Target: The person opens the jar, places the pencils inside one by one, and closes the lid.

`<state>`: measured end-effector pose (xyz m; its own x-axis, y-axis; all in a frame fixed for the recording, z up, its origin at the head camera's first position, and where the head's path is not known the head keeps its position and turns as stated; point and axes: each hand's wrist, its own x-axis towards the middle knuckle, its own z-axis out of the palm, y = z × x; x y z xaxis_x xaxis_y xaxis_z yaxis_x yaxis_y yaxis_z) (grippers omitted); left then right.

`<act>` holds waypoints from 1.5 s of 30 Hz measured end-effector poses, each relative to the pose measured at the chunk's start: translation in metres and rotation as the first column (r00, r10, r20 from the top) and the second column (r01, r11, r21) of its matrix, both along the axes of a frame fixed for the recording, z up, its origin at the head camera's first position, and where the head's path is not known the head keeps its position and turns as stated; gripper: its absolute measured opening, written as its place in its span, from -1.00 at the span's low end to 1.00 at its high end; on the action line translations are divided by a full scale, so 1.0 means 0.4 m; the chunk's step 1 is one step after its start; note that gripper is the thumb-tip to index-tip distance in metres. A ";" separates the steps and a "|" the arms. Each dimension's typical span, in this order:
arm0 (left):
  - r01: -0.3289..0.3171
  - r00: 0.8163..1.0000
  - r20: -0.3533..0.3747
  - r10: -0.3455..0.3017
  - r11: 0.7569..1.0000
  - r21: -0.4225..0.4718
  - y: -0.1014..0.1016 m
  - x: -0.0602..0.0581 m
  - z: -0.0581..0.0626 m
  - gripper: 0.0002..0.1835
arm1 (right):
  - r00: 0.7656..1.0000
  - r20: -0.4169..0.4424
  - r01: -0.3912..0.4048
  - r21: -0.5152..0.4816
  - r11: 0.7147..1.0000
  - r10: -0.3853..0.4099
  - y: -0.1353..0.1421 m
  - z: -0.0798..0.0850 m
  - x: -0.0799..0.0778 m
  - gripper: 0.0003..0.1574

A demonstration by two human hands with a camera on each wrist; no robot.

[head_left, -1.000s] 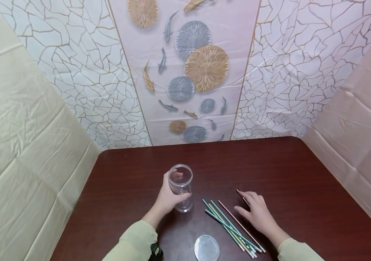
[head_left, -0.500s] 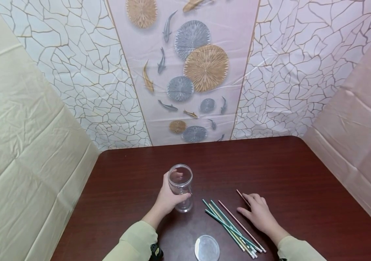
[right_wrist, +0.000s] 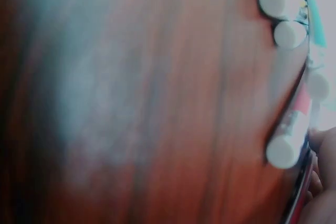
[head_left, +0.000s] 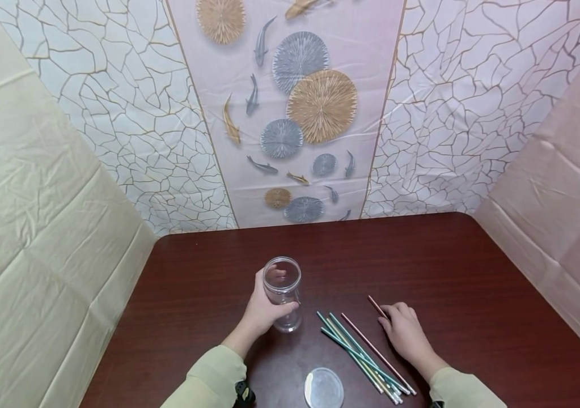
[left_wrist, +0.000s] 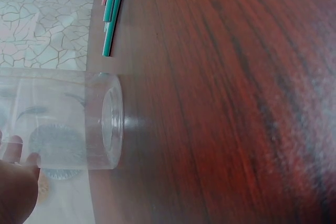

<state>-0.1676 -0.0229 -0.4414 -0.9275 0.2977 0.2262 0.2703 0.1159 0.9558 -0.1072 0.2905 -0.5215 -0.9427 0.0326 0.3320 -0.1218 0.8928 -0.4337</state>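
Upright near the middle of the table is a clear jar (head_left: 287,292) with an open top. My left hand (head_left: 261,306) wraps around its side, thumb in front and fingers behind. In the left wrist view, the jar's base (left_wrist: 113,124) shows beside the tabletop. To the right, my right hand (head_left: 407,333) pinches a metallic pink pencil (head_left: 377,306) between thumb and fingers; the hand hides most of its length. Beside that hand lies a loose pile of teal and gold pencils (head_left: 358,348), with another pink pencil (head_left: 371,344) along its right side. White eraser ends (right_wrist: 283,151) show in the right wrist view.
A round clear lid (head_left: 324,389) lies flat near the front of the dark red-brown table (head_left: 208,266). Patterned cloth (head_left: 310,181) hangs behind the table's back edge. Pale cloth panels (head_left: 55,243) stand at both sides.
My right hand has shifted slightly and its thumb and fingers have closed on the pink pencil, whose far end now shows more. The left hand and jar have stayed put.
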 end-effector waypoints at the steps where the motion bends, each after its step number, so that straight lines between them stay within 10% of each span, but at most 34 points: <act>1: -0.001 1.000 -0.004 0.001 1.000 0.001 0.000 0.000 0.000 -0.08 | 1.000 -0.005 0.004 0.004 1.000 -0.004 -0.001 -0.001 -0.001 -0.72; 14: -0.016 1.000 -0.013 0.017 0.999 0.037 -0.002 -0.030 -0.071 -0.04 | 0.999 -0.047 0.023 -0.046 0.999 -0.025 -0.006 0.029 -0.012 -0.83; 28: -0.013 1.000 -0.016 0.014 0.999 0.032 -0.002 -0.033 -0.063 -0.04 | 0.971 -0.232 -0.025 -0.365 0.931 -0.065 -0.093 0.281 -0.076 -0.82; 34: 0.007 1.000 -0.010 -0.006 0.999 0.031 -0.004 -0.008 -0.012 -0.06 | 0.958 -0.283 -0.116 -0.526 0.842 -0.045 -0.163 0.384 -0.089 -0.82; 45: 0.019 1.000 0.011 -0.020 0.997 0.069 0.002 -0.004 -0.005 -0.06 | 0.910 -0.415 -0.331 -0.716 0.614 0.006 -0.261 0.503 -0.115 -0.79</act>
<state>-0.1692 -0.0221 -0.4434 -0.9243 0.2999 0.2360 0.2606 0.0443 0.9644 -0.1534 0.1861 -0.3201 -0.7851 0.2768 0.5541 -0.5149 0.2054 -0.8322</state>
